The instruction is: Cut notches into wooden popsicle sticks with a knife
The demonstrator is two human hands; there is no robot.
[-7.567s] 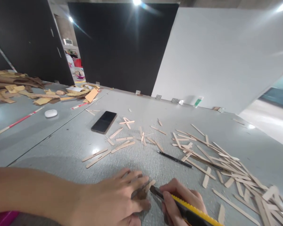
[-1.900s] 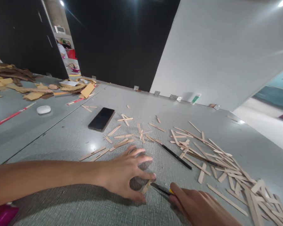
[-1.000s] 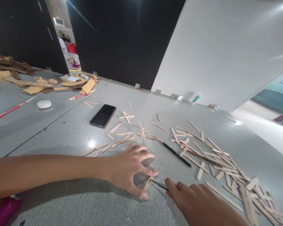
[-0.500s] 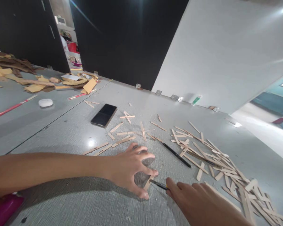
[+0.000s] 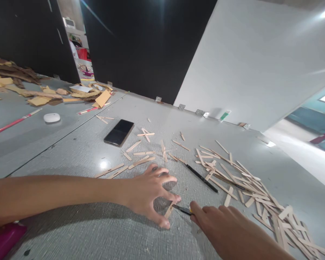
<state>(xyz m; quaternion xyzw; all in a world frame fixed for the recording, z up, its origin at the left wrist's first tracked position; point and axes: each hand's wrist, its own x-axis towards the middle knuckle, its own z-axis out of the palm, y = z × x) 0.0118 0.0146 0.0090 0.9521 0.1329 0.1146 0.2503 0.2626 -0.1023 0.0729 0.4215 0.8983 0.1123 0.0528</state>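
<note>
My left hand (image 5: 151, 193) holds a short wooden craft stick (image 5: 169, 210) down on the grey table, thumb at its near end and index finger at its far end. The other fingers are spread on the surface. A craft knife (image 5: 182, 209) is in my right hand (image 5: 219, 225), fingers closed round its handle. Its blade tip touches the stick between my left thumb and index finger. Beyond my hands lies a black pen-like tool (image 5: 202, 178), and near it are sticks crossed in a star shape (image 5: 164, 151).
A large heap of craft sticks (image 5: 256, 187) spreads across the right side. Farther off lie a phone (image 5: 119, 132), a white earbud case (image 5: 52, 118) and torn brown-yellow scraps (image 5: 38, 94). Black and white panels stand behind the table. Something magenta (image 5: 7, 238) shows at lower left.
Very little differs. The craft knife's tip stays at the stick, with my right hand shifted very slightly. My left hand keeps its place.
</note>
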